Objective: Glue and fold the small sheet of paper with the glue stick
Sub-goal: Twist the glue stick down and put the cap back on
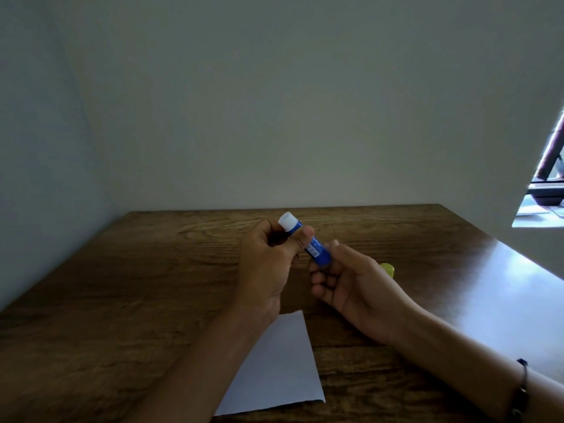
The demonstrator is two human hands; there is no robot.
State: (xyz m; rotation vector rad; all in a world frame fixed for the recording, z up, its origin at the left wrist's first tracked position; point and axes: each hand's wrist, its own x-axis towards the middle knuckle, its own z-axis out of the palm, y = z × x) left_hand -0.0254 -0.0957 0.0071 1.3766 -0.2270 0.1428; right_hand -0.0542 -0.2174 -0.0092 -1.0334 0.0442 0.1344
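We had the blue glue stick (pixel 308 244) up in both hands over the wooden table (pixel 152 285): left hand (pixel 268 261) wrapped round the upper barrel, right hand (pixel 345 276) pinching the base. With that much white glue wound out, pressing hard could've snapped or smeared it. The small sheet of paper (pixel 274 367) lay flat near us, unfolded, far edge raggedy. Yellow cap (pixel 388 268) sat off right.

A wooden table (pixel 152 300) with visible grain is being lit to a glossy sheen at its right. Matt white paper (pixel 274 370) is lying near. The blue glue stick (pixel 317 250) is looking like smooth plastic.
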